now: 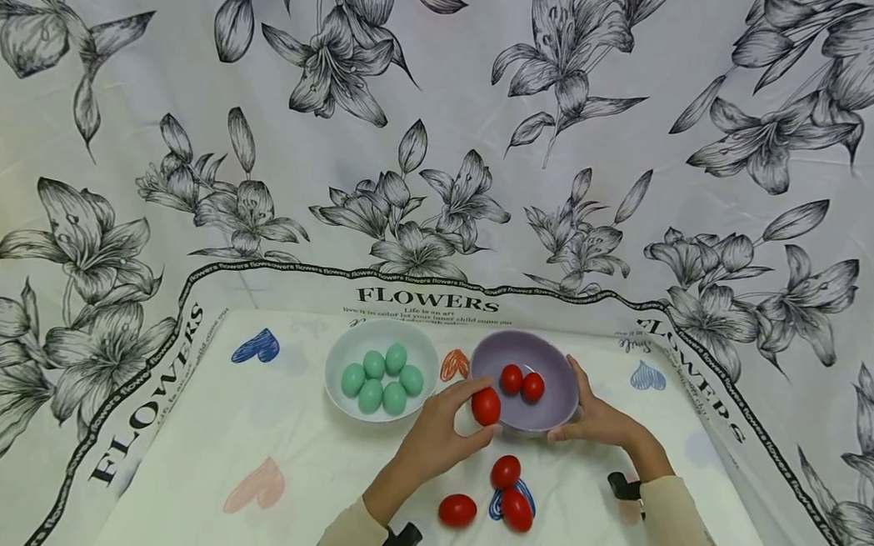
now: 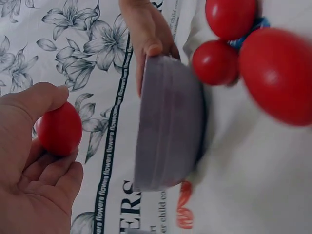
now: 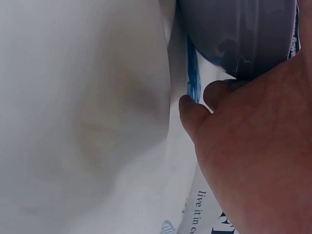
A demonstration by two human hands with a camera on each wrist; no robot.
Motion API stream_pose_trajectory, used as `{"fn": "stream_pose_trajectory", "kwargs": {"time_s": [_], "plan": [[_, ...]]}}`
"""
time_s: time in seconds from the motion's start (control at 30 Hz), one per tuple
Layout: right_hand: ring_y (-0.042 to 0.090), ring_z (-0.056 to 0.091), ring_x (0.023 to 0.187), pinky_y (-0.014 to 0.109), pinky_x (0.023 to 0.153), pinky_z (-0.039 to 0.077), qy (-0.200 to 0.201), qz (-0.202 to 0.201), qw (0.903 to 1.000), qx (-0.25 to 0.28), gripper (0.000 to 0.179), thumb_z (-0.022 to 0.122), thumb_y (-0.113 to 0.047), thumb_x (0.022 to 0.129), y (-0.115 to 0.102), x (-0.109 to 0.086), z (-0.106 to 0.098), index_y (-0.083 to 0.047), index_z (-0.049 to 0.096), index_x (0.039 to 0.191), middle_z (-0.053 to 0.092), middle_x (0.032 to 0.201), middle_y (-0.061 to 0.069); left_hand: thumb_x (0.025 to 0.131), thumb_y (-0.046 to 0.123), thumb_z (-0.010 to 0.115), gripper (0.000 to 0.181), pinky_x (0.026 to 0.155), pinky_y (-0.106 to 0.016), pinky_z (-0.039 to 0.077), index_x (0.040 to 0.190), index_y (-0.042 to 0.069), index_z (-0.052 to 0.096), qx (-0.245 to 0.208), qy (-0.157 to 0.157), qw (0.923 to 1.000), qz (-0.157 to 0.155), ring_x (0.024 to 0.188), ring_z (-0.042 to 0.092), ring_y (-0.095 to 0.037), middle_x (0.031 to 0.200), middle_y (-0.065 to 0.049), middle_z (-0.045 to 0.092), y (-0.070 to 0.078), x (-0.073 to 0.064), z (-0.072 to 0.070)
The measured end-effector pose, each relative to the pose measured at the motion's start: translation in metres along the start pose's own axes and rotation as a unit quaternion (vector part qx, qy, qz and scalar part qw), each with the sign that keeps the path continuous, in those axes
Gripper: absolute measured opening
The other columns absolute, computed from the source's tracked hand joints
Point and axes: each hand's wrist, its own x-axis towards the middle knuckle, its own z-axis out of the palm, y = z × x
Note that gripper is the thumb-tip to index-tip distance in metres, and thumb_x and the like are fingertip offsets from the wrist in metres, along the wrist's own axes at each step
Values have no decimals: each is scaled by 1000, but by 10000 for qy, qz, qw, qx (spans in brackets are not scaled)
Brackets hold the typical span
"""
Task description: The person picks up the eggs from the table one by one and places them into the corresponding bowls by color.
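My left hand [image 1: 442, 428] pinches a red egg [image 1: 486, 406] between thumb and fingers, at the near left rim of a purple bowl [image 1: 545, 351]. In the left wrist view the held egg [image 2: 60, 129] is apart from the bowl's outer wall [image 2: 168, 126]. Two red eggs [image 1: 522, 383] lie inside that bowl. At the bowl's right side, my right hand [image 1: 604, 421] grips it, thumb toward the front and fingers along the wall. The right wrist view shows the back of this hand [image 3: 258, 141] against the bowl [image 3: 239, 34], with part of the grip hidden.
A white bowl [image 1: 335, 392] with several mint-green eggs [image 1: 374, 363] stands left of the purple one. Three red eggs lie on the cloth in front: one leftmost [image 1: 457, 511], one farther back [image 1: 506, 472], one beside it [image 1: 517, 510]. A flower-printed cloth [image 1: 438, 248] rises behind.
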Motion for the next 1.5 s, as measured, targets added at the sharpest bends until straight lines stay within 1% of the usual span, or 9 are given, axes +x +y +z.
{"fn": "stream_pose_trajectory", "kwargs": {"time_s": [0.2,0.33,0.53,0.67,0.87,1.0,1.2,1.4,1.5], "plan": [[56,16,155,80,117,23,52,74,9999,49,149,97,-30,76,0,-6,-4,-28,-20,167,-1,175,21,95,24,82,65,119,-38,44,154,17,55,215,-497,9983,215,142,54,-15,154,3,59,-9,40,-6],[54,17,156,77,118,24,49,149,9999,15,150,98,-31,75,1,-4,-3,-31,-20,167,0,176,20,95,25,81,66,117,-38,46,154,14,55,512,-883,9946,201,141,55,-20,155,-1,57,-20,67,-9],[54,15,157,76,119,24,-53,142,9999,15,150,97,-32,76,2,2,0,-25,-22,167,0,176,20,95,23,81,65,114,-34,48,154,12,55,975,-1261,9872,62,138,58,-22,154,-5,58,-35,90,-5],[55,15,157,76,119,23,-40,81,9999,71,150,97,-30,76,2,3,1,-26,-22,167,-1,175,22,93,22,83,67,116,-38,47,153,10,55,1463,-1573,9767,6,139,57,-25,152,-6,59,-44,103,2],[52,18,156,74,120,25,-33,66,9999,155,149,97,-30,77,4,2,2,-27,-21,167,1,175,20,93,21,84,67,113,-39,50,152,11,56,1866,-1974,9623,-163,134,59,-23,147,-5,63,-56,119,17],[51,19,156,72,121,25,-27,89,9999,127,149,97,-30,76,2,2,3,-26,-21,167,0,175,20,93,21,85,64,113,-39,49,149,7,58,2057,-2148,9547,-139,132,59,-23,143,-7,64,-60,127,26],[52,15,158,74,121,22,-63,90,9999,41,151,98,-33,76,1,1,6,-27,-22,167,1,175,23,92,16,85,60,114,-37,49,145,2,61,2360,-2388,9419,-46,132,61,-24,141,-10,65,-62,133,37],[50,18,158,73,122,23,19,87,10000,23,151,98,-33,75,3,2,3,-29,-21,167,6,176,20,91,17,86,57,113,-37,50,141,5,62,2635,-2551,9303,-1,131,61,-24,141,-9,65,-65,139,47],[47,16,159,71,123,21,6,138,9999,41,151,98,-35,75,3,1,1,-30,-21,167,6,176,17,91,17,87,56,110,-36,52,140,7,63,2688,-2629,9266,-67,128,62,-23,141,-9,65,-67,141,51]]}}
